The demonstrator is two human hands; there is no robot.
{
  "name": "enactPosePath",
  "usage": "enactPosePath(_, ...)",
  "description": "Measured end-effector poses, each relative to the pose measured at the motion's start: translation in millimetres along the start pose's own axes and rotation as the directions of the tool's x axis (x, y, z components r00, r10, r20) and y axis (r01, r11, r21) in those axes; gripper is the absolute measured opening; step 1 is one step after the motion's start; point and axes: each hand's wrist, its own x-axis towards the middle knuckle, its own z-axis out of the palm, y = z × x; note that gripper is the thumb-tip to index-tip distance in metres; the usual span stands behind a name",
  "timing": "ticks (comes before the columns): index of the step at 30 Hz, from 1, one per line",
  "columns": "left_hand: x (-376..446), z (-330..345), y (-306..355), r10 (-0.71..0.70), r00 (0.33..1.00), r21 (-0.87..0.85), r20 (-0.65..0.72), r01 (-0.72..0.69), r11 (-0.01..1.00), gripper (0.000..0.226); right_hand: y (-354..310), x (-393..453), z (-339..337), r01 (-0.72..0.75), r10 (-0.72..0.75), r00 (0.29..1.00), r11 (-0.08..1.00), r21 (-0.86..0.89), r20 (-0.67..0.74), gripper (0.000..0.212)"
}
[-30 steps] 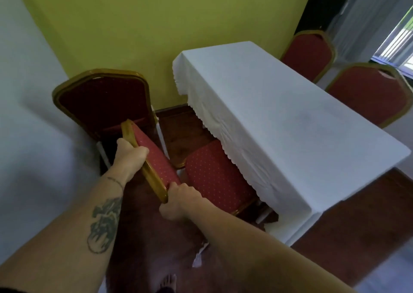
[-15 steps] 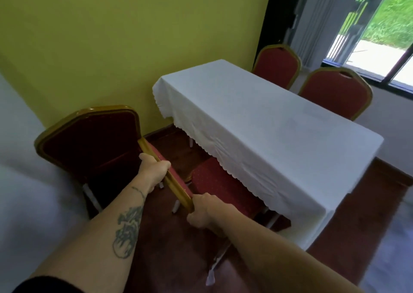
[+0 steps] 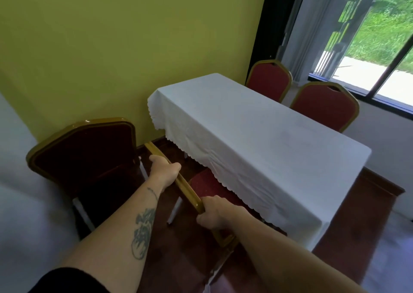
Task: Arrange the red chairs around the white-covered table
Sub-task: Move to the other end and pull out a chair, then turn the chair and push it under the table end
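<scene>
So the surface here is a long rectangular table under a white cloth with a scalloped edge (image 3: 257,140), one short end pushed up against the yellow-green wall (image 3: 111,46). Nothing on top of it, just wrinkles in the cloth. The floor is dark reddish-brown wood (image 3: 357,225), and past the far end of the surface there's a big dark-framed window (image 3: 368,46) looking out on grass and a fence.

Both hands are wrapped around the gold top rail of a red padded chair with a gold frame (image 3: 201,185), left hand (image 3: 164,169) near the wall end of the rail, right hand (image 3: 214,212) at the other end. Its dotted red seat sits partly under the cloth's overhang on the near long side. A second red chair with a gold frame (image 3: 85,156) stands just beside it, toward the wall corner. Two more red gold-trimmed chairs (image 3: 270,80) (image 3: 326,104) line the far long side, backs to the window.
</scene>
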Motion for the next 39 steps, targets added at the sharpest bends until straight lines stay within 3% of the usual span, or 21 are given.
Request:
enactPosePath(7, -5, 27, -5, 0.018, 0.999, 0.005, -0.034, -0.017, 1.000, 0.053, 25, 4, -2, -0.020, 0.019, 1.000, 0.998, -0.051, -0.012, 0.043)
enactPosePath(11, -8, 37, 1, 0.028, 1.000, 0.023, 0.013, -0.028, 0.999, 0.070, 36, 4, -5, -0.017, 0.015, 0.999, 0.999, -0.047, -0.029, 0.042)
enactPosePath(17, -2, 44, 9, 0.021, 0.996, 0.021, 0.083, -0.023, 1.000, 0.072, 46, 9, -18, -0.014, 0.013, 1.000, 1.000, -0.024, -0.011, 0.044)
enactPosePath(21, 5, 39, 12, -0.038, 0.983, 0.046, 0.177, 0.031, 0.998, 0.093, 46, 13, -22, -0.001, 0.000, 1.000, 0.998, -0.066, -0.020, 0.043)
enactPosePath(23, 8, 31, 13, -0.084, 0.963, 0.063, 0.255, 0.071, 0.996, 0.102, 42, 17, -27, 0.029, -0.032, 0.999, 0.994, -0.104, -0.030, 0.052)
enactPosePath(25, 10, 21, 14, -0.116, 0.954, 0.049, 0.278, 0.106, 0.993, 0.096, 34, 23, -35, 0.075, -0.077, 0.997, 0.993, -0.087, -0.026, 0.065)
enactPosePath(28, 17, 5, 14, -0.112, 0.980, 0.017, 0.166, 0.111, 0.994, 0.053, 17, 37, -48, 0.154, -0.163, 0.985, 0.980, -0.124, -0.061, 0.079)
enactPosePath(31, 26, -17, 18, -0.037, 0.999, 0.154, 0.034, 0.031, 0.988, 0.020, -7, 53, -57, 0.232, -0.246, 0.965, 0.963, -0.138, -0.095, 0.082)
enactPosePath(36, 37, -59, 25, 0.000, 0.991, 0.216, -0.136, 0.030, 0.976, 0.008, -45, 87, -82, 0.331, -0.350, 0.927, 0.932, -0.146, -0.134, 0.087)
enactPosePath(39, 47, -90, 12, -0.046, 0.980, 0.248, -0.195, 0.095, 0.964, 0.025, -69, 103, -94, 0.394, -0.414, 0.902, 0.905, -0.164, -0.122, 0.084)
